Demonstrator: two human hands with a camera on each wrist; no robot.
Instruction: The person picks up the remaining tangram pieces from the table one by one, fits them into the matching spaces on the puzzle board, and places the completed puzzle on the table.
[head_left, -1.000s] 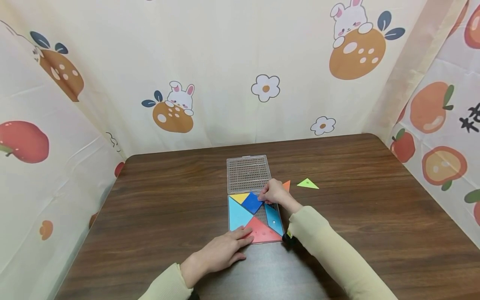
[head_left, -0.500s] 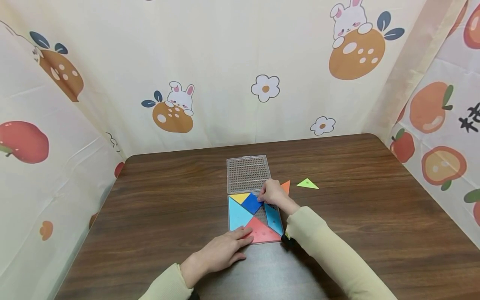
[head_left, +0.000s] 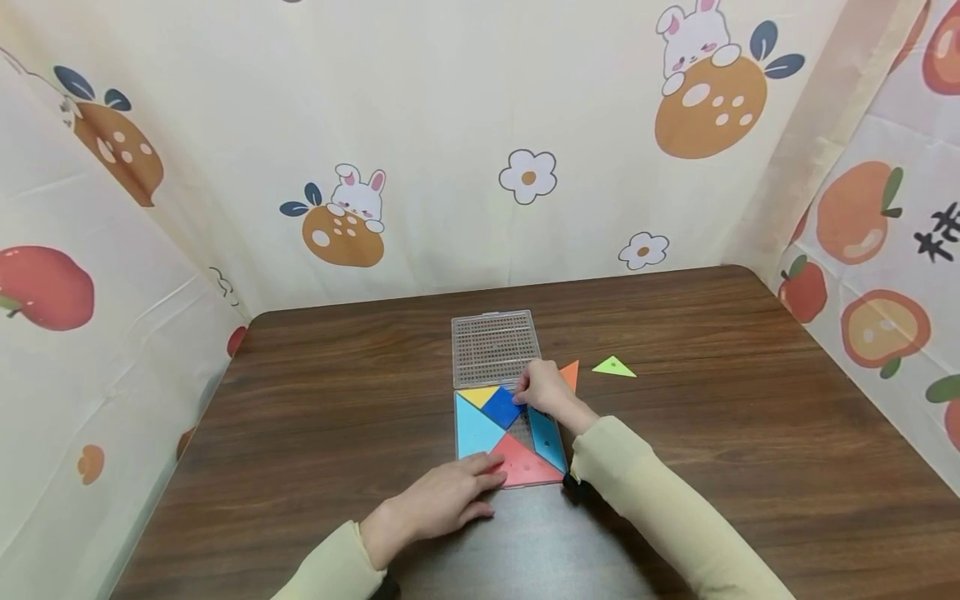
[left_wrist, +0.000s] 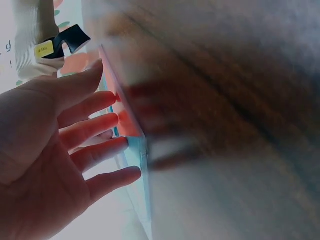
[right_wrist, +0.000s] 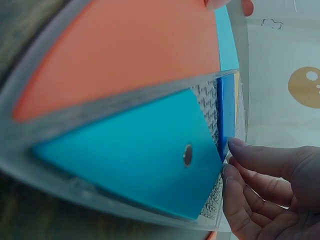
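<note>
My right hand (head_left: 549, 390) pinches the right corner of a dark blue square tangram piece (head_left: 501, 407); thumb and fingers meet at its edge in the right wrist view. The square lies in a shallow clear case, beside a yellow triangle (head_left: 476, 396) and a large light blue triangle (head_left: 474, 428). Fairly straight fingers of my left hand (head_left: 442, 500) rest on the red triangle (head_left: 528, 467) at the case's near edge. Along the case's right side lies a blue parallelogram (right_wrist: 135, 155) with a small hole. Textured case bottom shows between the square and the parallelogram.
The case's clear lid (head_left: 495, 350) lies folded back behind it. On the wooden table (head_left: 337, 400), an orange triangle (head_left: 572, 375), partly hidden by the right hand, and a green triangle (head_left: 614, 367) lie to the right. A printed curtain (head_left: 442, 225) hangs behind the table.
My right hand has shifted slightly left at the dark blue square's corner. The left hand stays on the red triangle, and the loose triangles have not moved.
</note>
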